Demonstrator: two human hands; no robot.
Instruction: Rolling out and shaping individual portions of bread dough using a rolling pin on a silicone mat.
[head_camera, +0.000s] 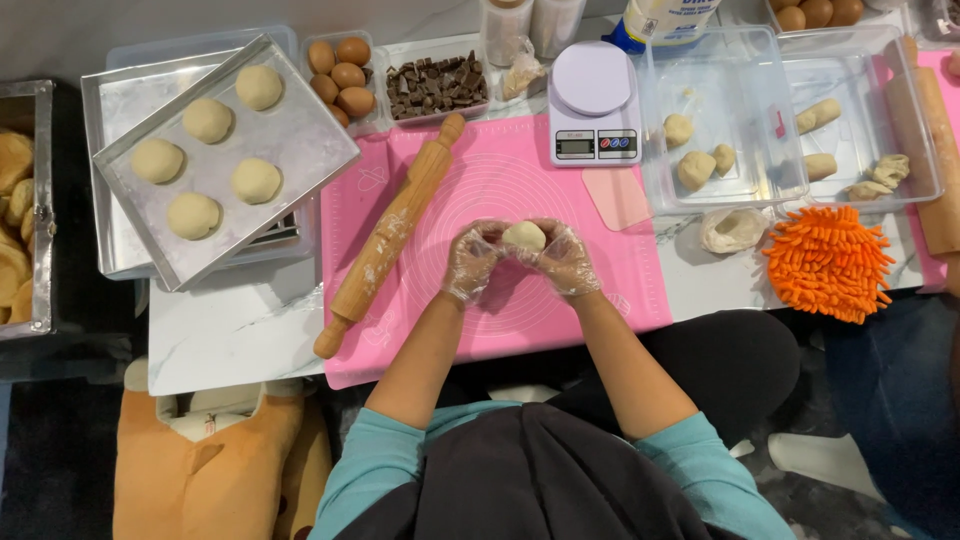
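Over the pink mat (500, 180), the left hand (470, 262) and right hand (566, 260), gloved, cupped a dough ball (523, 235), apparently mid-shaping; next seemed to need gentle, even rounding pressure.

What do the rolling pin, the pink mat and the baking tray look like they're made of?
Rolling pin: pale unvarnished wood, visible grain, dusted with flour. Pink mat: probably silicone, matte, lying thin and flat with printed circles. Baking tray: bare metal, likely aluminium, with a dull silver sheen and a folded rim.
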